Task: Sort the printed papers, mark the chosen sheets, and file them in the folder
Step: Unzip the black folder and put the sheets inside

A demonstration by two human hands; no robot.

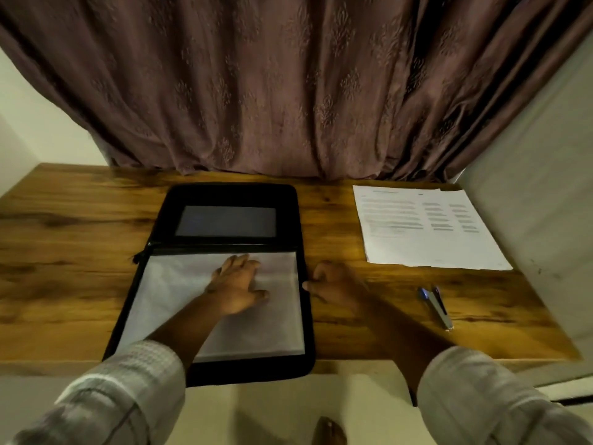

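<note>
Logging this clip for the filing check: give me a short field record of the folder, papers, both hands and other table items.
folder: black folder lies open on the table
left: left hand flat on the clear sleeve
right: right hand curled at the folder's right edge, grip unclear
papers: printed papers stacked at far right, outside the folder
other: stapler on the table, right of the hand

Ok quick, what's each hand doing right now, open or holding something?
Left hand: open, flat on the sheet in the folder.
Right hand: curled at the folder's edge, grip cannot be told.
</note>
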